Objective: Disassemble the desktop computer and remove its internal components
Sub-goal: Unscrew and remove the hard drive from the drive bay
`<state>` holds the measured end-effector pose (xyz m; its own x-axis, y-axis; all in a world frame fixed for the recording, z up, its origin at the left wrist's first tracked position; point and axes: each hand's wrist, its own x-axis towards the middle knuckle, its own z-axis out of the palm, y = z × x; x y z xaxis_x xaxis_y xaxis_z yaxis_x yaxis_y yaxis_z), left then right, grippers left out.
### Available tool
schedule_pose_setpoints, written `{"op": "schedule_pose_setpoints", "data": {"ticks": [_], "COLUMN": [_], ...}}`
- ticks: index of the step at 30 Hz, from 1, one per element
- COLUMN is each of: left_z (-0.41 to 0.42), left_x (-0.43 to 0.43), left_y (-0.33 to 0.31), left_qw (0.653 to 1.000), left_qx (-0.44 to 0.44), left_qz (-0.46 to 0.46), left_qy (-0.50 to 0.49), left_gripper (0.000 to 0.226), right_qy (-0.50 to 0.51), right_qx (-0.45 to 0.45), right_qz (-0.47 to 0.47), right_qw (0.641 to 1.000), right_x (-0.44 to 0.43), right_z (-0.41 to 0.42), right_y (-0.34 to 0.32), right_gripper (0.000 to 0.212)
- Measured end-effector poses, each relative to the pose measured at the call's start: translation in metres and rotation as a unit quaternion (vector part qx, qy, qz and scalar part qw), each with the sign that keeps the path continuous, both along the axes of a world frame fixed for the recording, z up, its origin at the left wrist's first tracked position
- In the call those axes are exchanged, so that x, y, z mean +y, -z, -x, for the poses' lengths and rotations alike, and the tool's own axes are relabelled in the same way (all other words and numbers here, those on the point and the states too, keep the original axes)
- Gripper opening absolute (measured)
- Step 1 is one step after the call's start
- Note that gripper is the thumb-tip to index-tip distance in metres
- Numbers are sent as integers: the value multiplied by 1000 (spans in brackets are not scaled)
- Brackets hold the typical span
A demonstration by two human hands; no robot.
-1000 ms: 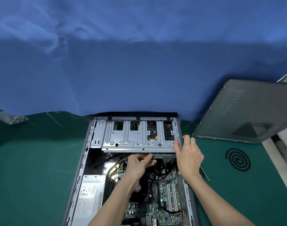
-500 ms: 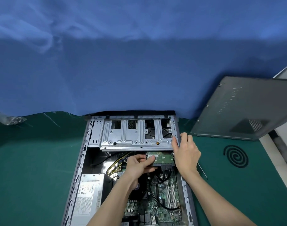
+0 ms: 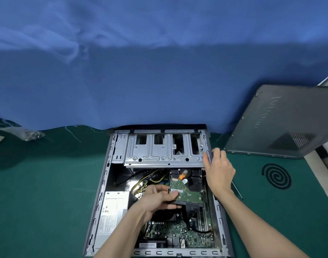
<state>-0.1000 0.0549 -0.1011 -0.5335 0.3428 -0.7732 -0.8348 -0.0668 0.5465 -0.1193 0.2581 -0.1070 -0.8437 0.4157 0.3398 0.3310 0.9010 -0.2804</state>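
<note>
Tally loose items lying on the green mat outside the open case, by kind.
Grey metal side panel: 1
Thin metal screwdriver: 1
Clear plastic bag of small parts: 1
Black spiral mark: 1, possibly printed on the mat
Total: 4

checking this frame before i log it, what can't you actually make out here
Head view, the only one:
- Hard drive: its near left corner is covered by the left hand; the label text is too small.
- Cables at the hard drive's near edge: too dark to tell whether they are plugged in.
- Power supply label: print too small.
- Case rim under the right hand: hidden.
- Side panel: cut off by the right edge.
</note>
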Motion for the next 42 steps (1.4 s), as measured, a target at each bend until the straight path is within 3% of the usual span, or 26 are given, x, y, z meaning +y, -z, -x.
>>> {"op": "schedule_pose_setpoints", "data": {"ticks": [6,23,28,31,35,38,42], "left_z": [-10,-36,-30,-21,-5,9,28], "left_x": [-8,-14,-13,-9,-4,1,12], "left_y": [-3,0,-9,-20,-33,-42,-55], "left_qw": [1000,998,999,998,991,986,983], "left_qx": [-11,-7,24,58,117,151,166], "left_qz": [22,59,41,29,55,59,45], "left_qy": [-11,10,0,-8,-19,-35,-62], "left_gripper": [61,46,28,26,19,16,22], "right_qy": [1,5,10,19,60,-14,-114], "right_qx": [-25,-57,-57,-71,-65,-33,-69], "right_qz": [22,34,41,66,170,341,597], "right_qw": [999,998,997,995,982,939,791], "right_x": [0,-1,-1,-1,7,12,11], "right_z": [-1,-2,-3,-2,0,1,1], "right_y": [0,-4,-4,-6,-23,-52,-79], "right_gripper": [28,31,32,34,47,67,55]}}
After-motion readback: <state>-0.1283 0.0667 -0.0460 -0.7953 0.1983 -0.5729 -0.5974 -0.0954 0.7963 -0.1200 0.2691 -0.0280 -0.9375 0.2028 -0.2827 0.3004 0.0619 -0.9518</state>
